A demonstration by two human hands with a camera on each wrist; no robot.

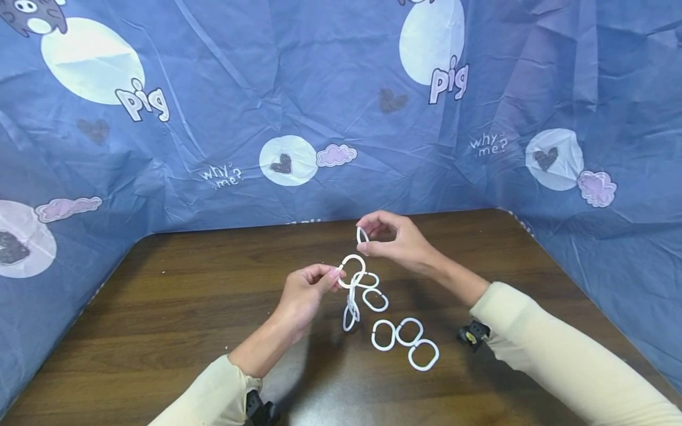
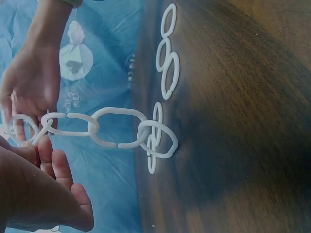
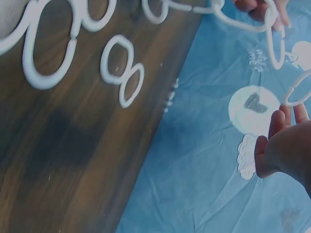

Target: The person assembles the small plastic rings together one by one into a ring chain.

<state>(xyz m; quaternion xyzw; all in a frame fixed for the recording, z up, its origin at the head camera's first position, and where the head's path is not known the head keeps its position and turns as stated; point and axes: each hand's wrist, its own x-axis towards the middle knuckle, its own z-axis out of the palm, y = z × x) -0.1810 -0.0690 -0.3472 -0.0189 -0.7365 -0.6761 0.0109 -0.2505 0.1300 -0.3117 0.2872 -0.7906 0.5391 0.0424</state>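
My left hand (image 1: 301, 296) pinches the top link of a chain of white plastic C-shaped links (image 2: 119, 110) between thumb and forefinger. The chain hangs down above the table, several links long; its lowest links overlap in the head view. Above and slightly right of it, my right hand (image 1: 399, 241) holds a single white link (image 1: 358, 235) upright between thumb and fingertips. That link is apart from the chain in the head view. The gap in the right hand's link shows in the right wrist view, where part of the link (image 3: 290, 91) is cut off by the frame.
Two loose white links (image 3: 103, 63) lie on the brown wooden table (image 1: 186, 307) behind the hanging chain. Nearer the front right, three more links (image 1: 437, 356) lie close together. A blue printed cloth (image 1: 341, 106) stands around the table's back and sides.
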